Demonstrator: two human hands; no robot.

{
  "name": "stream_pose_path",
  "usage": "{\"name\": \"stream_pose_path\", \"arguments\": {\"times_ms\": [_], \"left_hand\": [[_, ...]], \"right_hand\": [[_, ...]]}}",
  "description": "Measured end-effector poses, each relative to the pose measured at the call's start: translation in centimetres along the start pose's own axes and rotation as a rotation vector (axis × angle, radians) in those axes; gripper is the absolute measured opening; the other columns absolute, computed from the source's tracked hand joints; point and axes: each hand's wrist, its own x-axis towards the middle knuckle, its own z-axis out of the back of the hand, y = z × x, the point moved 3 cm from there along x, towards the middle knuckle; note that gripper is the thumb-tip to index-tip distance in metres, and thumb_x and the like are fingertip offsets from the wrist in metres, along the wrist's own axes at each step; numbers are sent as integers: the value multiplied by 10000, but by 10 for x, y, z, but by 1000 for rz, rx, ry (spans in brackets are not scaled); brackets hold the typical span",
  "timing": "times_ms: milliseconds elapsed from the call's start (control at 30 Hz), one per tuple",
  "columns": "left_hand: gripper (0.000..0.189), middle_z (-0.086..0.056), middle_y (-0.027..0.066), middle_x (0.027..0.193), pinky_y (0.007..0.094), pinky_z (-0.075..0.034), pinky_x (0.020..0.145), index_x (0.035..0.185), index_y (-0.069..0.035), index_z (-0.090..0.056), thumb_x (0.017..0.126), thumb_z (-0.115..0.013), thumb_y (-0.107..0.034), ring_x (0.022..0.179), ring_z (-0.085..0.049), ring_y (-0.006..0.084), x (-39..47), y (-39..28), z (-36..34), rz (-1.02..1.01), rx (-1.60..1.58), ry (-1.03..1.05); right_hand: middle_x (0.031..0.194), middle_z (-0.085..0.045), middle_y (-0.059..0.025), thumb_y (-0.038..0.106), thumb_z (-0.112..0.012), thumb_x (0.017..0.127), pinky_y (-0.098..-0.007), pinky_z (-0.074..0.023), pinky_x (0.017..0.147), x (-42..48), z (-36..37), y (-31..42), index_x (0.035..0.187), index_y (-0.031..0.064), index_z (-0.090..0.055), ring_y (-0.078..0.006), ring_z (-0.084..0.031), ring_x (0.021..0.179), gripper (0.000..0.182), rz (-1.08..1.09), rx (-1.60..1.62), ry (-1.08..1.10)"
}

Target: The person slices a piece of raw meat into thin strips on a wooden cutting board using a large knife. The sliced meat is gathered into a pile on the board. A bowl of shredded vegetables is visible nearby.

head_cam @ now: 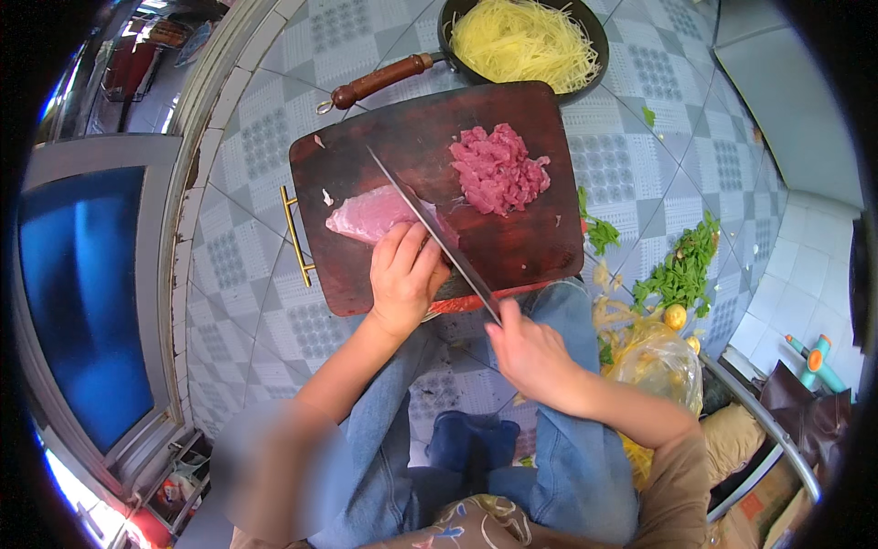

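My right hand (535, 350) grips a large knife (439, 233), whose long blade reaches up and left across the right part of a pale pink piece of raw meat (367, 213). With bent fingers, my left hand (405, 267) presses on the meat's lower edge, just left of the blade. Both the meat and a heap of sliced raw meat (501, 170) rest on a dark wooden cutting board (411, 123); the heap sits at its upper right. A brass-coloured handle (295, 237) stands out at the board's left side. The knife's handle is hidden in my right hand.
Beyond the board, a dark pan (446, 20) with a wooden handle holds shredded pale yellow vegetable (525, 41). Green leaves (686, 267), potatoes (675, 316) and a clear plastic bag (658, 357) lie on the tiled floor to the right. A blue-panelled door (89, 302) is at left.
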Motion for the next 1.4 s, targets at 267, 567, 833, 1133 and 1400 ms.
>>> {"name": "stream_pose_path", "arguments": {"times_ms": [267,567,833,1133,1400], "left_hand": [[375,-615,117,1115,429,-481,869,995,-40,-670,631,-733,-100,1050,-578,328,-3,3,1,-5,2,8],[382,-619,110,1116,424,-479,865,1010,-49,-673,636,-738,-101,1052,-581,323,0,-2,-3,5,-9,-8],[317,-620,85,1091,409,-466,869,968,-77,-683,653,-717,-57,1044,-582,302,-4,0,2,34,0,-28],[332,-620,74,1060,394,-450,859,988,-83,-686,666,-681,0,1012,-587,290,0,-3,7,55,-64,-1],[404,-598,156,1129,444,-422,937,1103,-30,-624,705,-688,-57,1048,-564,351,32,17,28,106,-78,-9]], "right_hand": [[725,-656,-238,284,-495,996,-532,-542,570,29,4,14,1021,22,-414,-430,-669,665,275,37,-65,-100],[694,-653,-230,277,-481,1000,-528,-547,578,63,15,27,1011,19,-417,-415,-677,669,266,79,-89,-131],[685,-630,-235,268,-474,1010,-596,-472,591,47,33,-16,981,61,-446,-492,-601,624,210,31,91,-61],[604,-469,4,368,-402,1058,-240,-369,368,69,96,-62,1013,66,-477,-85,-448,408,315,-76,923,-13],[739,-633,-241,277,-462,1016,-577,-461,581,20,47,-10,998,54,-433,-493,-598,686,225,95,175,-79]]}}
